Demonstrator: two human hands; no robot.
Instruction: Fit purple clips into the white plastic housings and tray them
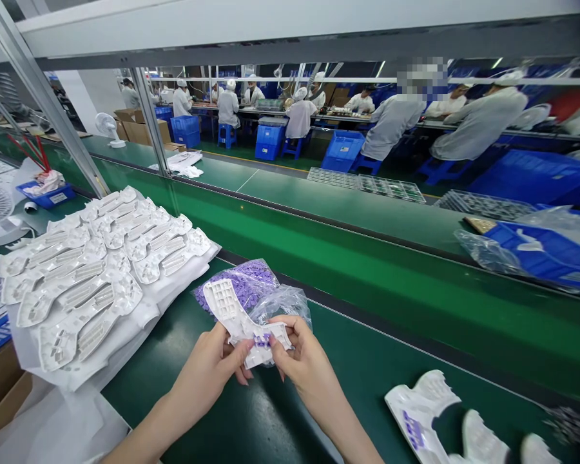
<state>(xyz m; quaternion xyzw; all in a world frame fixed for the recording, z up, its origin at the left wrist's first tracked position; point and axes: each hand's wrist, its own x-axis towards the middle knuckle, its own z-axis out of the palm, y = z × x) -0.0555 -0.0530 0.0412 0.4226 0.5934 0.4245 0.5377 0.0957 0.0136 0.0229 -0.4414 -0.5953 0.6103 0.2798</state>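
My left hand [211, 370] and my right hand [303, 361] both pinch one white plastic part [236, 319], held just above the green work surface [357, 367]. Small purple pieces sit in the part's lower end, between my fingertips. Right behind it lies a clear bag of purple pieces [251, 287]. A stack of the same white parts [91, 270] rests on white sheets to my left. At the lower right lie finished-looking white parts [420, 412], one showing purple pieces.
A green conveyor belt [367, 212] runs across behind the bench, carrying clear trays [367, 182]. A blue bin in plastic wrap [541, 248] sits at right. A metal frame post [43, 96] rises at left. Several people in white coats work at far benches.
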